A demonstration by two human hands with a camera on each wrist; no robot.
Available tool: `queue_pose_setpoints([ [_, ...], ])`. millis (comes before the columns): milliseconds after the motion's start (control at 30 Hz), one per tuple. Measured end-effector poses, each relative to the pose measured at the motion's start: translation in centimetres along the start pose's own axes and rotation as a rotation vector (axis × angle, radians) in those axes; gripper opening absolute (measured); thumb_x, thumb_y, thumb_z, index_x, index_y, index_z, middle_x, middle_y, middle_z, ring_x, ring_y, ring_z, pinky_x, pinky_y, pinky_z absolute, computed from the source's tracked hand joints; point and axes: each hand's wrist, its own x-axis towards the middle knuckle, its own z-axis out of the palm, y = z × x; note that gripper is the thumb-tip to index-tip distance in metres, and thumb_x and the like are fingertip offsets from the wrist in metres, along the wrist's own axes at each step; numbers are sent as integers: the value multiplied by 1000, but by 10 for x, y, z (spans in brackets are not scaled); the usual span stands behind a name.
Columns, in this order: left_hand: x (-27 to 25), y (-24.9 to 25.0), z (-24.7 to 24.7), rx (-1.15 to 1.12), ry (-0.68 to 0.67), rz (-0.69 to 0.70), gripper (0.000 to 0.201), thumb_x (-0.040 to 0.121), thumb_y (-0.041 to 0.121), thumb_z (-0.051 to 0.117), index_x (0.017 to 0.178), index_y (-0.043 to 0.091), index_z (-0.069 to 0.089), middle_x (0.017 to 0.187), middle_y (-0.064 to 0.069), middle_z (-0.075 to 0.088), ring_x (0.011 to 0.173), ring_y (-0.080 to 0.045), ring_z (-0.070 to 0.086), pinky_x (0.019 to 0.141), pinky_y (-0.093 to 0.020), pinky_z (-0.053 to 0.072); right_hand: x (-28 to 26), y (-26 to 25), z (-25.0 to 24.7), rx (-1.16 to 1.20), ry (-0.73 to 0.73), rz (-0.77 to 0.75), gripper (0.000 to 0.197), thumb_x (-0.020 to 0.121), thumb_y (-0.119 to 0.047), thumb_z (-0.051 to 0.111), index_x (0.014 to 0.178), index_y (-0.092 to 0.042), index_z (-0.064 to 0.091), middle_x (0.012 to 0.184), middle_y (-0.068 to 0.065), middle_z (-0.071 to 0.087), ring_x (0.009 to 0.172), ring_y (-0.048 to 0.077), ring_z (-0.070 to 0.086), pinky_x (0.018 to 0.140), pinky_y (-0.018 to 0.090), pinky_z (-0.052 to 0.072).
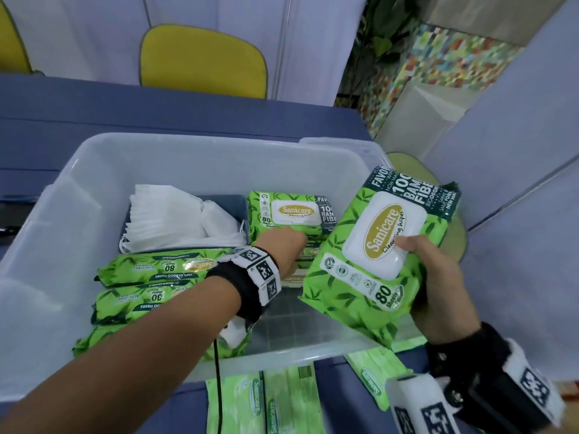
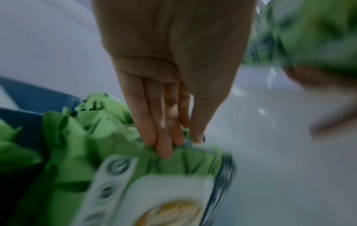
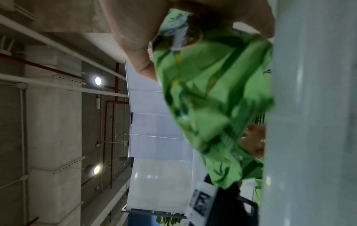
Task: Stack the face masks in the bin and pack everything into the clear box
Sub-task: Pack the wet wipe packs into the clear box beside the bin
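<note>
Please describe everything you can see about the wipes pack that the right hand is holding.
The wipes pack is a soft green pouch printed with leaves, with a dark band at its far end. A white flip lid bears a gold oval reading Sanicare. "80 Sheets" is printed near its lower end. It is tilted, above the near right corner of the clear box. The right hand grips its right side, thumb on the lid.

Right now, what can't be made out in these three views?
- Left hand fingertips: head view, hidden behind its own knuckles at the wipes stack.
- Stack's lower packs: covered by hand and wrist.
- Left wrist view: motion blur; pack label unreadable.
- Right wrist view: held wipes pack hides fingers.
</note>
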Motion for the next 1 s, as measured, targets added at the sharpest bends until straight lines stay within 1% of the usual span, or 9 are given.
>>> queue_pose_setpoints([
  [67,2,-7,-16,-373,30,-122,19,90,27,59,96,10,64,97,-7,67,88,-22,60,78,-30,48,3,2,2,-1,44,-18,55,70,-12,70,123,-5,59,116,13,68,107,35,64,92,53,51],
  [167,-2,-4,-44,-1148,-150,-253,48,91,59,45,100,14,63,100,-5,68,93,-26,64,95,-42,49,6,0,5,-17,70,-27,49,76,-7,71,123,-6,59,113,10,70,94,27,70,66,33,56],
  [267,-4,13,-67,-1452,-307,-110,49,89,63,42,109,22,58,111,-3,67,100,-20,66,88,-34,52,9,-2,9,-49,50,-10,58,68,-11,78,123,-4,59,112,11,70,91,26,70,62,30,54],
  [333,-6,25,-77,-1346,-300,44,25,94,40,51,110,22,58,105,4,69,89,-8,68,76,-21,55,11,-2,9,-99,14,11,65,62,-18,80,123,-8,59,116,12,69,102,29,67,79,42,53],
  [433,-6,25,-82,-1178,-219,87,26,82,27,71,106,25,62,98,10,70,83,-3,68,73,-18,54,11,-5,9,-188,-120,44,62,66,-22,80,124,-13,59,120,8,67,110,28,63,93,50,47],
  [533,-9,15,-83,-1185,-202,92,29,76,24,76,101,24,60,93,11,71,78,-2,69,67,-17,53,9,-13,6,-207,-166,11,55,68,-29,73,119,-14,60,114,2,70,96,16,66,87,44,51],
  [633,-15,9,-85,-1019,-185,130,59,65,26,84,113,20,50,100,10,67,85,-5,67,72,-18,53,7,-29,-5,-208,-118,-127,74,50,-50,84,112,-22,56,100,-5,69,84,9,65,73,35,54],
  [800,-21,15,-62,-542,-237,217,81,58,29,90,111,21,29,98,10,51,85,-10,54,69,-18,41,-15,-31,-22,-537,-153,-219,86,33,-76,79,110,-46,54,122,-13,57,96,5,65,78,35,55],
  [1000,-26,20,-34,1,-297,220,104,63,35,85,137,10,16,127,-11,46,100,-28,55,82,-38,49,-56,-4,-43,-1371,-459,-685,41,78,-67,58,107,-39,51,103,-19,54,91,0,56,79,17,43],
])
